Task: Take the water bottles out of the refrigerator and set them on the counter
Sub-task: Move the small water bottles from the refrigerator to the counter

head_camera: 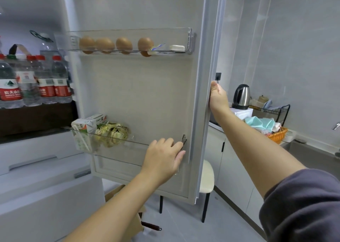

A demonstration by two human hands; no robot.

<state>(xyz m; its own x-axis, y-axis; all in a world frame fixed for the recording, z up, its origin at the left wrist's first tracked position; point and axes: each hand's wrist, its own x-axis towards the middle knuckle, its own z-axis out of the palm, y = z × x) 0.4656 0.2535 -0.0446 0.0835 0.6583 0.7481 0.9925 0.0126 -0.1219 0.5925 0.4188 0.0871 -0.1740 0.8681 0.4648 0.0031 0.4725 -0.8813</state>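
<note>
Right hand (219,97) grip wrapped on refrigerator door (147,94) edge, left hand (163,159) spread against it, water bottles (36,81) shelved.

The right hand (219,98) wraps the edge of the refrigerator door (147,94), so its fingers are hidden behind it. Left hand (163,159) covers the near end of the lower door shelf (117,142). Far left of both grips, the water bottles (36,80) are cut off by the frame edge, back ones hidden. Label text is too blurry to read.
</note>
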